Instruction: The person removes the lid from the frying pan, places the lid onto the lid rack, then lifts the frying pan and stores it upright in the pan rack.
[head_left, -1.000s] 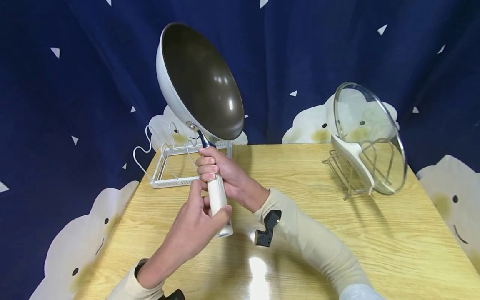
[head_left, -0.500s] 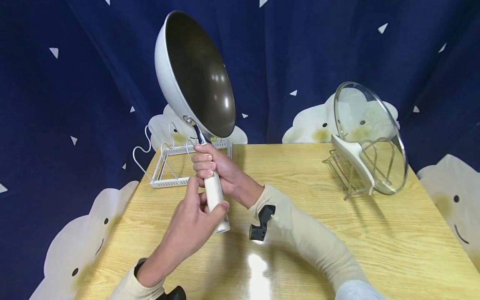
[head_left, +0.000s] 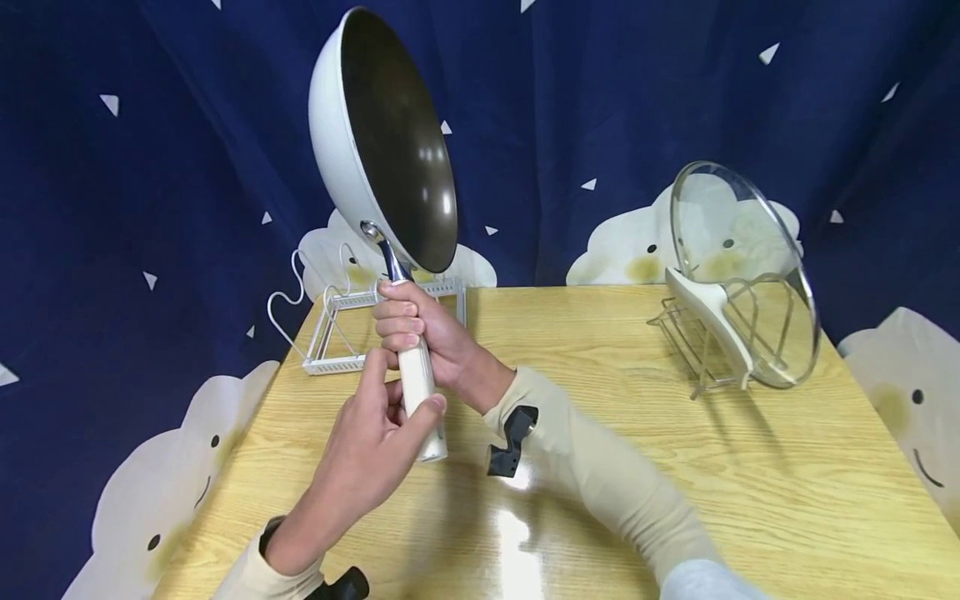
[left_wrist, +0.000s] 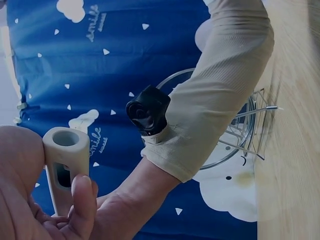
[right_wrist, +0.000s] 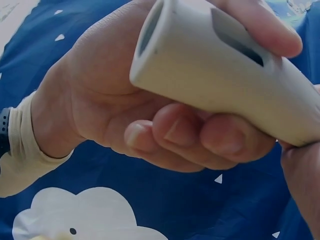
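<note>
A white frying pan (head_left: 401,142) with a dark brown inside is held up in the air, tilted on its side with the bowl uppermost. My right hand (head_left: 423,329) grips the upper part of its white handle (head_left: 417,383), just below the metal neck. Lower down, my left hand (head_left: 367,442) holds the handle between thumb and fingers. The right wrist view shows the left fingers (right_wrist: 180,130) curled under the hollow handle end (right_wrist: 200,60). In the left wrist view the handle's open end (left_wrist: 67,142) lies against the left palm.
A white wire rack (head_left: 337,364) stands at the back left of the wooden table (head_left: 585,358), partly behind the pan. At the right, a glass lid (head_left: 742,250) with a white handle leans upright in a metal wire stand (head_left: 693,350). A dark blue curtain hangs behind.
Both hands have moved a little to the left and up with the pan. The pan has turned so that more of its white outside shows. Both grips stay the same.
</note>
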